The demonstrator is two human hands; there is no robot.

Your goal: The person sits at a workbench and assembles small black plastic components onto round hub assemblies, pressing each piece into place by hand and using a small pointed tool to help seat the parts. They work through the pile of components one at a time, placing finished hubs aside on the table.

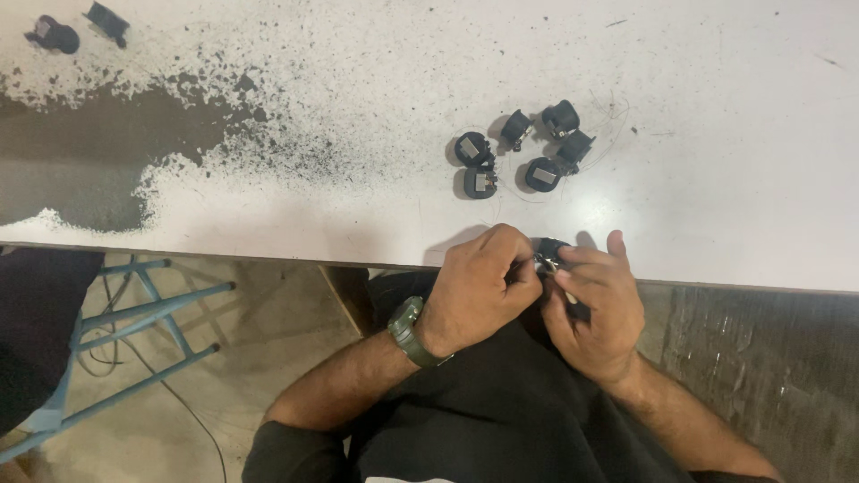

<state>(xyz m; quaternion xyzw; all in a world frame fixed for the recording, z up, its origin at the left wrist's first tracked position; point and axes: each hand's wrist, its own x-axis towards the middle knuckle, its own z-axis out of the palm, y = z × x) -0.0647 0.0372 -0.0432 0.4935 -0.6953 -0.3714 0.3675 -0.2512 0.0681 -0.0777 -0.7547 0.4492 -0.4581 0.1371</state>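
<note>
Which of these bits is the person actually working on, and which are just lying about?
In hand:
- small black part, pinched between left hand and right hand
- cluster of six similar black parts on the white table, close by

Lying about:
- two black parts at the far corner
- blue stool frame on the floor
- green wristwatch

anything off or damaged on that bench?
Yes. The white table top is badly worn at the left: a large dark patch where the coating has flaked off, with speckles spreading right. Two black parts lie at the far left corner, apart from the cluster of six. Both hands hold one small black part.
</note>
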